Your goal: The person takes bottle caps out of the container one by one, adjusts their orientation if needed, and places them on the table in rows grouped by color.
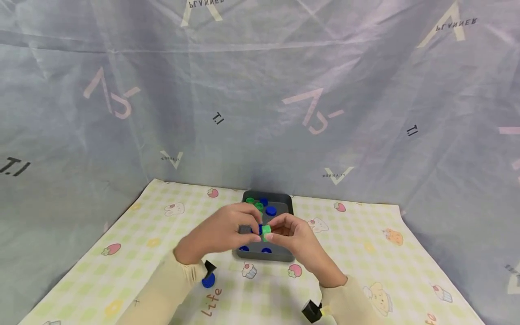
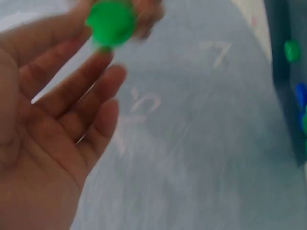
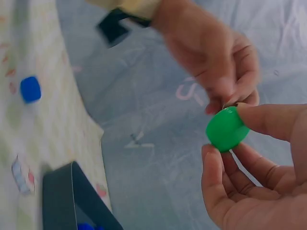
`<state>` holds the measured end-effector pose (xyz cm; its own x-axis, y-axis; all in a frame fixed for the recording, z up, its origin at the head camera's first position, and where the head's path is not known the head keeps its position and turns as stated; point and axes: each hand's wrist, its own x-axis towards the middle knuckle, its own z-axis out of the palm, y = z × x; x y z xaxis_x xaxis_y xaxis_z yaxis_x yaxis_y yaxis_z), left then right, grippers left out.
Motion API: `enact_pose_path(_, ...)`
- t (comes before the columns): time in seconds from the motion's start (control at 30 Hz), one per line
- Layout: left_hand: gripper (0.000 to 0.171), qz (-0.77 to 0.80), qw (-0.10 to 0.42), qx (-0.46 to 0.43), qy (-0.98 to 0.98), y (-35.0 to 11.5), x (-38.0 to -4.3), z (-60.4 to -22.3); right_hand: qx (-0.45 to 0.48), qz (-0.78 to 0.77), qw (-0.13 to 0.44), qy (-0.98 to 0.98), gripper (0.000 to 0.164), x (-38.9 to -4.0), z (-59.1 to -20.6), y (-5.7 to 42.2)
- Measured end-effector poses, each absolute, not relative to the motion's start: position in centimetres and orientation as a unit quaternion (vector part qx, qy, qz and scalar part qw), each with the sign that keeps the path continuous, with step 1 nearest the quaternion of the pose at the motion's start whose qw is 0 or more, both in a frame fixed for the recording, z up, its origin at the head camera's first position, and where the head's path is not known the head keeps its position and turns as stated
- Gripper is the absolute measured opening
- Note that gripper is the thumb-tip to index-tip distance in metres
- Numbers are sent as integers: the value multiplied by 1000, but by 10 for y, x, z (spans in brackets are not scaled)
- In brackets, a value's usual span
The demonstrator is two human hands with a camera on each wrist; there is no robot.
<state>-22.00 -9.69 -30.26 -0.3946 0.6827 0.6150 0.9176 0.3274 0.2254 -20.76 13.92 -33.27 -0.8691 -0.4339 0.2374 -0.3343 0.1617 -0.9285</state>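
Observation:
A round green bottle cap [image 1: 266, 231] is held up over the dark grey tray [image 1: 266, 257]. My right hand [image 1: 298, 237] pinches it between thumb and fingers; its glossy side [image 3: 226, 129] faces the right wrist view. Close on the cap's other side is my left hand [image 1: 227, 228], fingers bent, fingertips right at its edge. In the left wrist view the cap's face [image 2: 112, 24] covers part of the left fingertips, so whether they grip it or only touch it is unclear. Blue caps [image 1: 271, 211] and green caps [image 1: 250, 200] lie in the tray.
A lone blue cap [image 1: 208, 280] lies on the patterned tablecloth [image 1: 154, 221], beside the left wrist. Dark wrist cameras [image 1: 312, 311] sit on the sleeves. Behind the table hangs a grey printed cloth [image 1: 243, 113].

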Motion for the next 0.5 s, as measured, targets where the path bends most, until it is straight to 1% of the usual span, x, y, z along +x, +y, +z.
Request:
enact_pose_path(0.1, 5, -289, 227, -488, -791, -114, -222, -291, -301, -519, 8, 800, 24, -203, -342, 131)
enact_pose_path(0.17, 6, -302, 249, -472, -790, -125, -222, -284, -341, -463, 4, 818, 22, -200, -349, 122)
enact_pose_path(0.23, 10, -308, 267, -461, -788, -133, -222, -279, -371, -421, 28, 827, 22, -196, -358, 112)
enact_pose_path(0.3, 14, -312, 271, -457, -787, -137, -222, -277, -389, -392, 60, 831, 22, -193, -368, 103)
enact_pose_path(0.4, 15, -313, 261, -461, -788, -137, -223, -277, -397, -377, 106, 830, 23, -191, -380, 94)
enact_pose_path(0.5, 14, -312, 251, -467, -788, -132, -226, -277, -394, -381, 123, 827, 25, -193, -388, 91)
